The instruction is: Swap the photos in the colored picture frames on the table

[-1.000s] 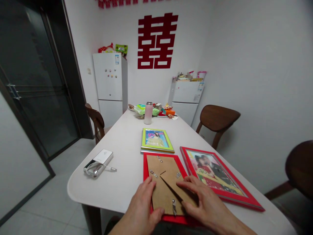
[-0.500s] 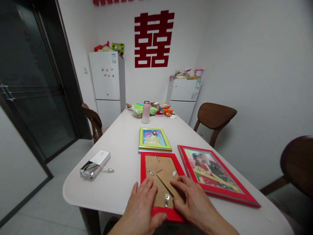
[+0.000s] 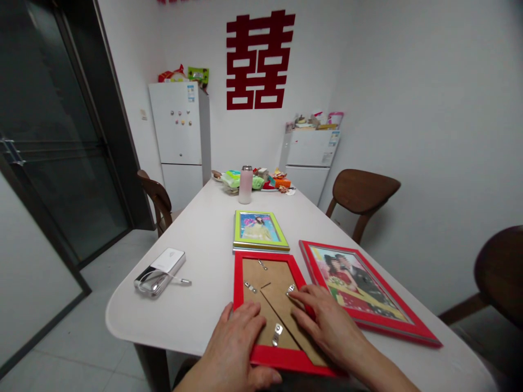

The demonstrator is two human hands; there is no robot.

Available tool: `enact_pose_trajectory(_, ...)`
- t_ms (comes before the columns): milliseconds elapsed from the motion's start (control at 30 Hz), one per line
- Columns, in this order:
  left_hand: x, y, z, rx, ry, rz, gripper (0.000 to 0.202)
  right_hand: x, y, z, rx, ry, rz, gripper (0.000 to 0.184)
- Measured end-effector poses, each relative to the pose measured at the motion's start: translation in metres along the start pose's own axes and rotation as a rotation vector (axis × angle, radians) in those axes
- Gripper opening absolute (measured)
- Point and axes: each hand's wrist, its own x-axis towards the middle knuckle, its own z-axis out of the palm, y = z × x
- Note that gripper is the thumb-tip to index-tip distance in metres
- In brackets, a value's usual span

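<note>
A red picture frame [image 3: 286, 356] lies face down at the table's near edge, its brown backing board [image 3: 261, 305] and the dark slot across it facing up. My left hand [image 3: 235, 343] holds the frame's near left corner, fingers over the backing and thumb along the near edge. The index fingertip of my right hand [image 3: 327, 321] touches the right metal clip [image 3: 290, 289]; its other fingers rest apart over the frame's right side. More clips show: a near clip [image 3: 277, 335], a left clip [image 3: 250, 287] and a far clip [image 3: 262, 264].
A larger red-framed photo [image 3: 363, 283] lies face up at right. Beyond my frame is a green-framed picture [image 3: 261, 228]. A power bank with cable [image 3: 161, 272] lies at left. Farther back stand a pink bottle [image 3: 245, 185] and colourful packets [image 3: 278, 182]. Chairs [image 3: 363, 190] flank the table.
My right hand has moved up and right, bringing its index fingertip to the right clip and uncovering the backing's near right corner. The left hand keeps nearly the same place.
</note>
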Motion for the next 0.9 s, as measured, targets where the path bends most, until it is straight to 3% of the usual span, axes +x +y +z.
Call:
enact_pose_trajectory(200, 0.002, -0.004, 0.003, 0.015, 0.025, 0.009, 0.067, 0.016, 0.011, 0.007, -0.168, 0.061, -0.002, 0.028)
enact_pose_trajectory(533, 0.002, -0.002, 0.002, 0.023, 0.033, -0.002, 0.064, 0.010, 0.012, 0.005, -0.089, 0.074, 0.010, 0.028)
enact_pose_trajectory(667, 0.002, -0.004, 0.003, 0.022, 0.027, 0.000, 0.065, -0.005, -0.004, 0.004, -0.014, 0.067, -0.111, 0.030)
enact_pose_trajectory(800, 0.002, -0.003, 0.003, 0.031, 0.048, 0.005, 0.063, -0.021, -0.025, 0.003, 0.067, -0.054, -0.269, 0.029)
enact_pose_trajectory(900, 0.002, -0.003, 0.003, 0.030, 0.056, 0.017, 0.061, -0.026, -0.032, 0.002, 0.065, -0.085, -0.302, 0.028)
